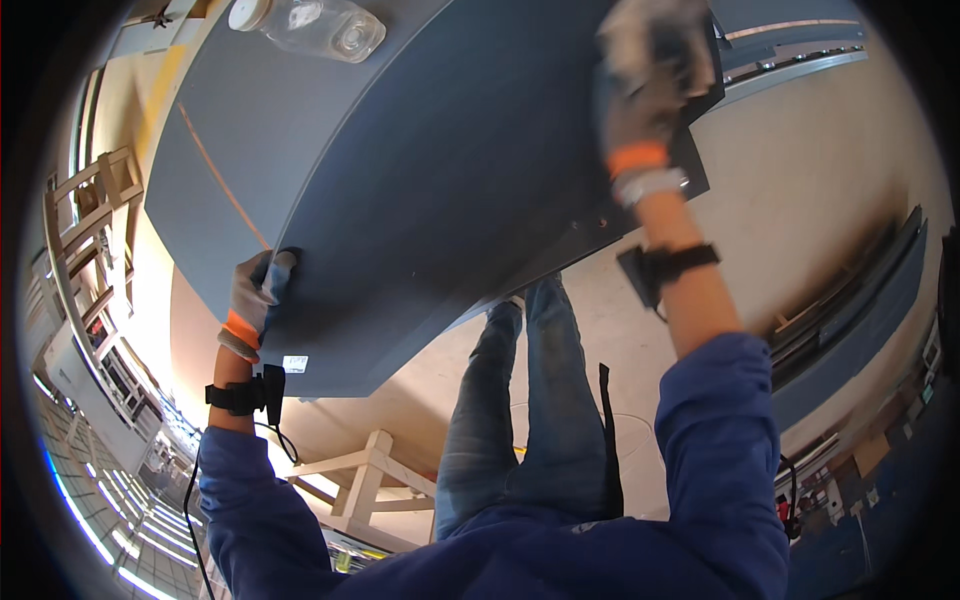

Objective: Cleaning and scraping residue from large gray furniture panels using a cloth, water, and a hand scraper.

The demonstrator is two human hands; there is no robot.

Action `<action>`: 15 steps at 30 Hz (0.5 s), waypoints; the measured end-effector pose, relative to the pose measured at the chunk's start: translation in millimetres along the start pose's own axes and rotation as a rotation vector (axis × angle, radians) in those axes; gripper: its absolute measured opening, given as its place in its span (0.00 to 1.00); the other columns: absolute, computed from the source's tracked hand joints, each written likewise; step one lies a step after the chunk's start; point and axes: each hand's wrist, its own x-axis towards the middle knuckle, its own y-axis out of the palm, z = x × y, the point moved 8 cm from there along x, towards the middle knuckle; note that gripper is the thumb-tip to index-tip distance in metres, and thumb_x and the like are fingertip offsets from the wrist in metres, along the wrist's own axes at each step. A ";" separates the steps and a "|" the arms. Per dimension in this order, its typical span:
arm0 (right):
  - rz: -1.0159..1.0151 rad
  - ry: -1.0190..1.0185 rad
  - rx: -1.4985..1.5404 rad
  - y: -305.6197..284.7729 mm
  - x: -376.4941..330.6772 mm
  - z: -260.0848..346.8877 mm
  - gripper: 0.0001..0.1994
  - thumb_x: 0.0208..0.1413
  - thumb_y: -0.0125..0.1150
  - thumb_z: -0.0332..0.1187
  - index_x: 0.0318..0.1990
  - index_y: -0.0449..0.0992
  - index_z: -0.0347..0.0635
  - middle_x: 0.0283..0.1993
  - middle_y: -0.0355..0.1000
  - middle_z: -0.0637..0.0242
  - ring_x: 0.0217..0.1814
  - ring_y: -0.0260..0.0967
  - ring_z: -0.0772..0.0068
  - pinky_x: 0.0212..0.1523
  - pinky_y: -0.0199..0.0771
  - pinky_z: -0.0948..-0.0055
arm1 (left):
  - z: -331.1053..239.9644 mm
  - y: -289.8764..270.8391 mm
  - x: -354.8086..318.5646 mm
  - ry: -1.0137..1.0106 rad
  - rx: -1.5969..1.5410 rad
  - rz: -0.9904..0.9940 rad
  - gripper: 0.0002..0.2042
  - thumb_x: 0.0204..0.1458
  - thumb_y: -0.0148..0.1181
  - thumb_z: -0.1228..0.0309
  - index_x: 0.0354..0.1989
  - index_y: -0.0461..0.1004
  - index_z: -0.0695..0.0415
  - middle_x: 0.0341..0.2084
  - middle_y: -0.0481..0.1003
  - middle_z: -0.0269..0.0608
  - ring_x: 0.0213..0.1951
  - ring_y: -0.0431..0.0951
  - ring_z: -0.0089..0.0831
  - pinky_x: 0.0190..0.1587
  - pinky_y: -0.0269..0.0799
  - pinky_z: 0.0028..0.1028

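A large dark grey panel (430, 190) lies tilted in front of me, over another grey sheet (210, 130). My left hand (262, 285), in a grey-white glove with an orange cuff, grips the panel's left edge with the fingers bent over it. A small white label (295, 364) is stuck near that corner. At the panel's far right side, my right hand (655, 85) wears the same kind of glove. It is smeared by motion, so its fingers and anything in them cannot be made out.
A clear plastic jar (310, 25) with a white lid lies on the grey sheet at the far left. Long dark panels (850, 310) lie to the right. A wooden stand (365, 480) is beside my legs. Wooden frames (90, 230) stand at the left.
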 end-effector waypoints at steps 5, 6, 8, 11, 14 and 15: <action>0.097 0.037 -0.176 20.0 17.0 75.4 0.21 0.53 0.50 0.46 0.49 0.68 0.42 0.51 0.66 0.53 0.52 0.65 0.55 0.52 0.63 0.61 | -0.1 -1.5 5.5 0.000 -0.050 -0.073 0.19 0.51 0.56 0.57 0.25 0.74 0.64 0.16 0.65 0.26 0.22 0.62 0.16 0.24 0.58 0.20; 0.026 -0.279 -0.262 14.6 -12.7 136.4 0.22 0.50 0.49 0.44 0.50 0.69 0.43 0.54 0.64 0.55 0.59 0.59 0.58 0.60 0.51 0.54 | 2.0 -2.0 10.0 -0.002 -0.062 -0.075 0.19 0.51 0.55 0.56 0.26 0.74 0.64 0.16 0.65 0.27 0.22 0.62 0.16 0.24 0.58 0.19; 0.697 -0.470 0.103 73.6 -104.8 186.4 0.23 0.51 0.45 0.43 0.55 0.66 0.48 0.60 0.60 0.57 0.65 0.51 0.59 0.65 0.40 0.53 | 16.0 -0.9 18.8 -0.004 -0.071 -0.074 0.20 0.51 0.55 0.55 0.26 0.74 0.65 0.16 0.66 0.27 0.22 0.62 0.16 0.24 0.58 0.19; 0.743 -0.739 0.352 52.2 -141.9 179.2 0.22 0.53 0.44 0.43 0.56 0.65 0.48 0.61 0.59 0.58 0.66 0.51 0.61 0.65 0.41 0.47 | 40.8 -1.8 26.3 -0.034 -0.052 -0.099 0.22 0.52 0.54 0.52 0.24 0.73 0.64 0.15 0.65 0.26 0.22 0.61 0.16 0.24 0.58 0.20; 0.575 -0.422 -0.463 36.2 -47.2 62.3 0.20 0.53 0.45 0.44 0.50 0.70 0.48 0.58 0.62 0.57 0.63 0.56 0.59 0.62 0.44 0.46 | 52.3 3.3 21.9 -0.138 -0.020 -0.114 0.24 0.52 0.53 0.50 0.21 0.72 0.63 0.14 0.63 0.26 0.21 0.61 0.17 0.23 0.57 0.21; 0.453 -0.106 -0.520 40.7 -23.7 -40.4 0.21 0.55 0.43 0.46 0.50 0.69 0.44 0.59 0.61 0.54 0.63 0.54 0.54 0.63 0.45 0.49 | 43.7 7.2 33.5 -0.088 0.006 -0.100 0.25 0.51 0.53 0.49 0.20 0.71 0.63 0.13 0.63 0.27 0.20 0.60 0.18 0.23 0.57 0.22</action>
